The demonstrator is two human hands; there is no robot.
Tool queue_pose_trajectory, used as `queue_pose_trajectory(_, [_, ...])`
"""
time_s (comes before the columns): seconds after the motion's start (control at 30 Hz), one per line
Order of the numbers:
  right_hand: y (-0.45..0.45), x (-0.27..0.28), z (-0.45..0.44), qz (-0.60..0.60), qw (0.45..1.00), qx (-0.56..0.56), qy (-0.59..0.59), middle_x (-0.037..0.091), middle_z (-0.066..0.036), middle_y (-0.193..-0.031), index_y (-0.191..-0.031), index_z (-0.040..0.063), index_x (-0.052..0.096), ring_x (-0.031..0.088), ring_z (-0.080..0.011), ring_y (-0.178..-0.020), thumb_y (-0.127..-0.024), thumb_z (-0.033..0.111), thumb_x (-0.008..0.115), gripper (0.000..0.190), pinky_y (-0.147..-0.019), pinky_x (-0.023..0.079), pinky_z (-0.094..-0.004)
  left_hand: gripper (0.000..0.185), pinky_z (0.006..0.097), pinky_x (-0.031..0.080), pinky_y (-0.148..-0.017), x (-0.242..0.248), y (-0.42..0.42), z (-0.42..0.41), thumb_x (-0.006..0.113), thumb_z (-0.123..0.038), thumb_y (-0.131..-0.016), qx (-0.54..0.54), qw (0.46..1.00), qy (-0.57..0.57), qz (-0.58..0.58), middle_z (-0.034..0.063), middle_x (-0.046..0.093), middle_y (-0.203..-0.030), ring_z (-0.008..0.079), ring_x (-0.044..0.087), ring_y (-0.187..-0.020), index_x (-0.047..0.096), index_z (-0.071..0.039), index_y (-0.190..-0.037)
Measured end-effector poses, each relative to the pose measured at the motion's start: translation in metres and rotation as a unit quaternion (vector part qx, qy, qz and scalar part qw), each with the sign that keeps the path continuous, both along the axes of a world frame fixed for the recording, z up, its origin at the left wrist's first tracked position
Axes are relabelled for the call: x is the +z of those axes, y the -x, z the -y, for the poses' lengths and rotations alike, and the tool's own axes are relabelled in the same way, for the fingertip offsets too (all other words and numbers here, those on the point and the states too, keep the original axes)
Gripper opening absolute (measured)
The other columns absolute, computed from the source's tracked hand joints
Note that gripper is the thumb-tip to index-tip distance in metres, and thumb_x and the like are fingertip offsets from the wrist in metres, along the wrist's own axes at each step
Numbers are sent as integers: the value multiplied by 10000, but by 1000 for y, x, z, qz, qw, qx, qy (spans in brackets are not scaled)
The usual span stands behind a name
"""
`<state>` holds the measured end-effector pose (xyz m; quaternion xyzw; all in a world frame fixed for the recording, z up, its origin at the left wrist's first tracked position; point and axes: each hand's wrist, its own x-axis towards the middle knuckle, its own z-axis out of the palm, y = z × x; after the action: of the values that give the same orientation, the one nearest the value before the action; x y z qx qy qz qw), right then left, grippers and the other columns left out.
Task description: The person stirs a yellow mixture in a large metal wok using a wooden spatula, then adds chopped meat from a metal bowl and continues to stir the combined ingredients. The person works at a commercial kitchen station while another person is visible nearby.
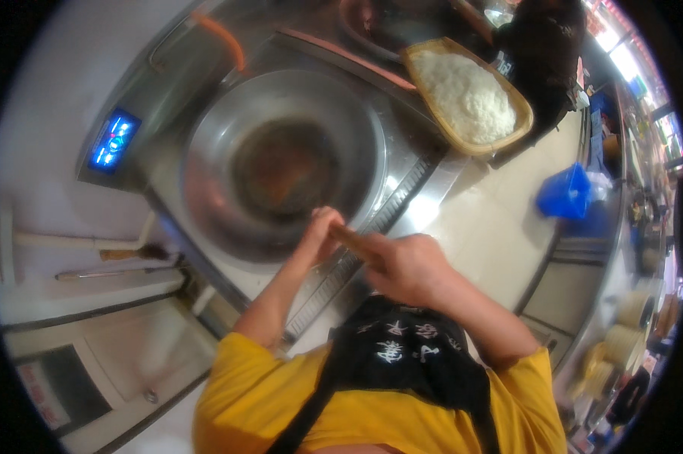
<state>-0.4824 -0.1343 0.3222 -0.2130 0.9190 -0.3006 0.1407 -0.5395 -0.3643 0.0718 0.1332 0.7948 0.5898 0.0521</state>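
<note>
My left hand (pixel 323 232) and my right hand (pixel 412 269) both grip a wooden handle (pixel 350 238) over the near rim of a large metal wok (pixel 216 227). The left hand is at the wok end, the right hand farther back towards my body. The working end of this tool is hard to make out. Dark reddish-brown contents (pixel 287 170) lie blurred in the bottom of the wok. The wok sits in a stainless steel stove top (pixel 412 127) with a slotted strip along its front edge.
A woven basket (pixel 424 110) heaped with a white powdery or grainy food (pixel 469 99) stands at the wok's far right. Beyond it is another person (pixel 540 62) in dark clothing. An orange hose (pixel 222 37) hangs behind the wok. A lit control panel (pixel 114 141) is left. A blue bin (pixel 566 193) stands right.
</note>
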Motion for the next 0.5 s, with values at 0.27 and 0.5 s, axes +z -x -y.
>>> queue_pose_trajectory(0.27, [20, -75, 25, 52, 995, -35, -83, 694, -142, -745, -1240, 164, 545, 684, -376, -689, -831, 237, 637, 426, -646, 546, -500, 287, 327, 445, -766, -52, 70, 11, 792, 25, -726, -21, 996, 83, -10, 52, 486, -883, 228, 475, -892, 536, -90, -781])
queue_pose_trajectory(0.5, [-6, 17, -13, 75, 996, 19, -48, 706, -136, -784, -1375, 173, 499, 699, -346, -731, -829, 263, 637, 570, -676, 550, -486, 288, 338, 428, -775, 11, 0, -31, 813, -27, -735, -51, 994, 92, -40, 40, 497, -849, 223, 499, -888, 542, -122, -744])
